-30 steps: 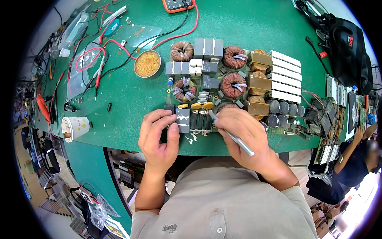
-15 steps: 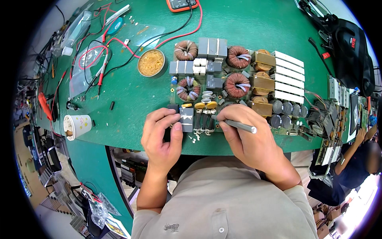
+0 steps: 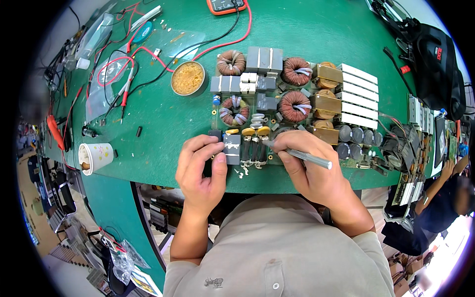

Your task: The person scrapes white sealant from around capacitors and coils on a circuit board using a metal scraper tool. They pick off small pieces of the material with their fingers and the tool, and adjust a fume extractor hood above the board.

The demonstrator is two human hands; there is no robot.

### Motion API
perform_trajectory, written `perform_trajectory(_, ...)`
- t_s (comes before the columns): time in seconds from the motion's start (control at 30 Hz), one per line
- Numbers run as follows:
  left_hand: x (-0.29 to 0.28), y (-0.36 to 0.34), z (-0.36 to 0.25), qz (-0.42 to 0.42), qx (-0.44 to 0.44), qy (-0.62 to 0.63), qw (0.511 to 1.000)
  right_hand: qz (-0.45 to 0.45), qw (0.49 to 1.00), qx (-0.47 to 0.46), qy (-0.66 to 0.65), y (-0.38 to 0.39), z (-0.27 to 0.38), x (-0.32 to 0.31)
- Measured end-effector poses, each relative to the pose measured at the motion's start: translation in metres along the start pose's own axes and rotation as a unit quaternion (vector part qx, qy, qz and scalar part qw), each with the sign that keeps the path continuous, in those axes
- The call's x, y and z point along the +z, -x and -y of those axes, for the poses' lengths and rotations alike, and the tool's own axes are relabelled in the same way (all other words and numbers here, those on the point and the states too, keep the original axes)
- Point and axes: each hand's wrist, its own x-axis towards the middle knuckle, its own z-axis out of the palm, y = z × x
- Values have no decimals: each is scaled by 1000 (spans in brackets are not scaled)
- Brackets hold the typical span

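A large circuit board with copper coils, white blocks and black capacitors lies on the green table. My left hand grips the board's near left corner, thumb on a grey block. My right hand holds a thin metal tool like a pen, its tip at the row of dark parts near the yellow discs. Small white scraps lie at the table edge below the board.
A round tin of brass wool, red and black test leads, an orange meter and a paper cup lie to the left and back. A black bag and more boards sit right, near another person.
My right hand turned the metal tool from pointing down-right to lying flatter, its tip kept on the board's near row. The left hand stayed on the corner.
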Motion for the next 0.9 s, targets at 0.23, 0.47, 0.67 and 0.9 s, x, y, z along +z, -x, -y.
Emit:
perform_trajectory(0.23, -1, 1, -3, 20, -26, 6, 999, 5, 1000, 8, -8, -4, -1, 0)
perform_trajectory(0.47, 2, 2, -4, 1, -45, 2, 999, 6, 999, 27, -34, -5, -2, -1)
perform_trajectory(0.67, 0, 3, -3, 18, -42, 0, 999, 27, 1000, -1, 0, -5, -1, 4)
perform_trajectory(0.9, 1, 2, -3, 9, -20, -8, 1000, 33, 989, -48, 133, -10, 8, 14)
